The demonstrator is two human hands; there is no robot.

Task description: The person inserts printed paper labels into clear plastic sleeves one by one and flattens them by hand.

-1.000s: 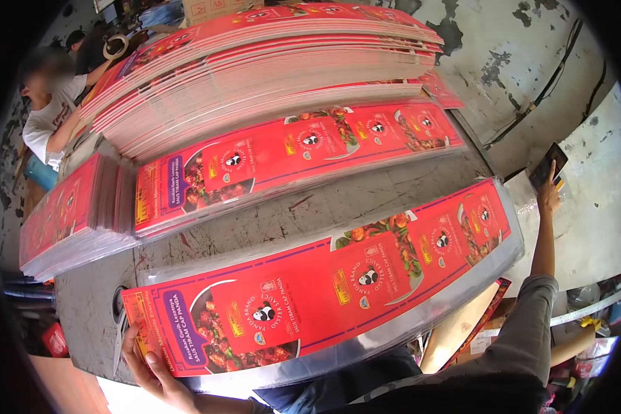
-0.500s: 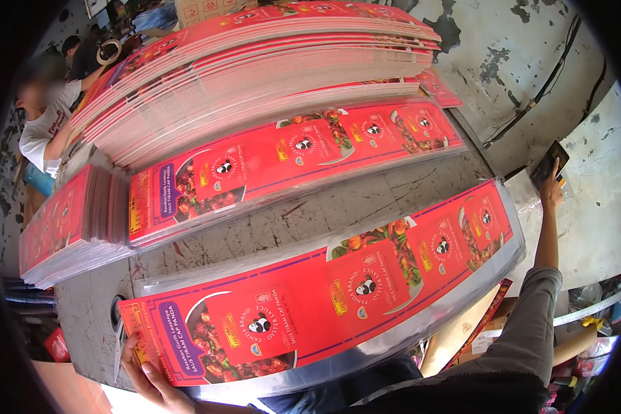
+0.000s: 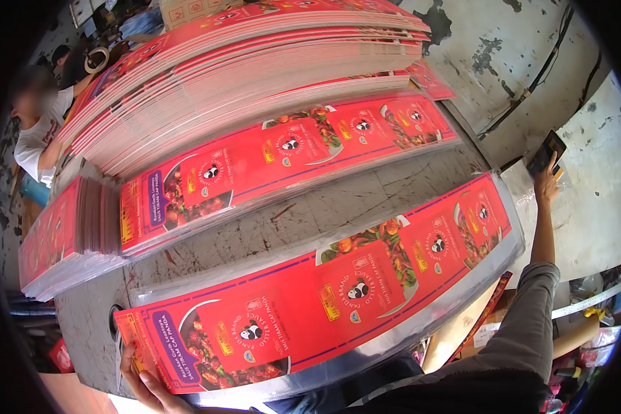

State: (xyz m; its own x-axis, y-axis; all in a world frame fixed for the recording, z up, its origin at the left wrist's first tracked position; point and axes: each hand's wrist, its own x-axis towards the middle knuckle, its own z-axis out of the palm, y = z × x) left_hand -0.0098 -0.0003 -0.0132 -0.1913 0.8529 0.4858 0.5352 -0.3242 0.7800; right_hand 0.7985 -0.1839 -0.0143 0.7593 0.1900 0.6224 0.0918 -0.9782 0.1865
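A long red printed sheet [image 3: 303, 303] with panda logos lies over clear plastic sleeves [image 3: 393, 324] along the near table edge. My left hand [image 3: 145, 386] is at the sheet's left end, its fingers on the corner by the yellow panel. Metal scissors, partly hidden, lie beside that corner. Far to the right, my right hand [image 3: 546, 181] grips a dark phone [image 3: 546, 153] above a pale surface. Beyond the near sheet lies a plastic-covered stack of similar red sheets [image 3: 255, 165].
Tall piles of red-edged sheets [image 3: 255, 83] fill the table's far side. A shorter wrapped stack [image 3: 55, 234] sits at the left. A person in a white shirt [image 3: 41, 138] is at the far left, near a tape roll [image 3: 96, 60]. A peeling wall [image 3: 490, 69] stands behind.
The view has shifted slightly, so the stacks appear further left and lower. The phone in my right hand appears a little higher and more tilted. My left hand stays at the sheet's corner.
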